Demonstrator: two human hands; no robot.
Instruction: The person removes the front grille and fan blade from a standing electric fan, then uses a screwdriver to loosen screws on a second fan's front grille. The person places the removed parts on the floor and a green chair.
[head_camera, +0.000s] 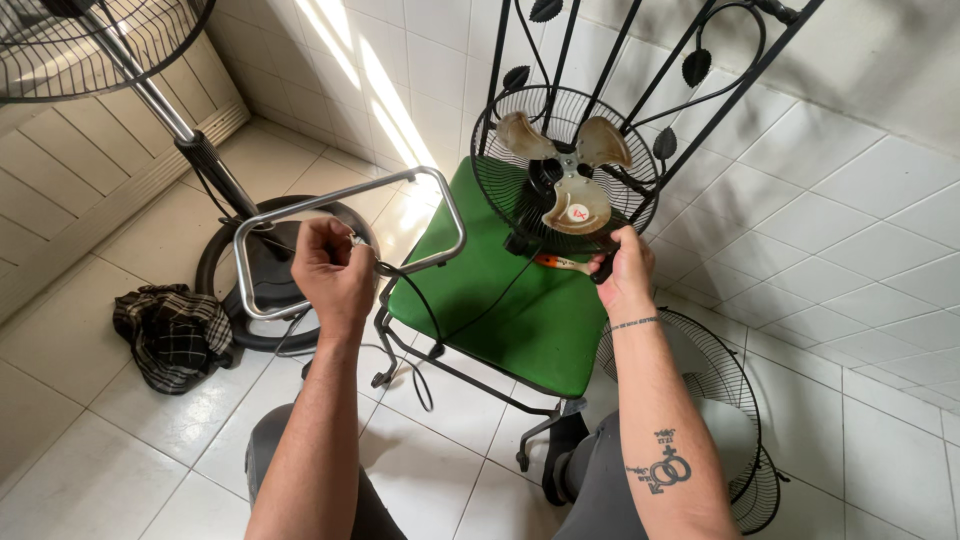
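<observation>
1. The left hand (330, 272) is closed around the black cord (425, 305), at 9 o'clock from the seat.
2. The right hand (622, 268) is clamped on the base of the small fan (565, 175), probably its motor; this part is hidden.
3. The fan stands on the green chair (510, 310), at its 12 o'clock edge.
4. A metal frame (345, 235) lies just beside the left hand.
5. A checked cloth (172, 335) is on the floor at 8 o'clock.

A checked cloth (172, 335) lies crumpled on the white tiled floor (120, 440), just left of the standing fan's round black base (262, 290); a detached fan grille (715, 400) leans far right.
</observation>
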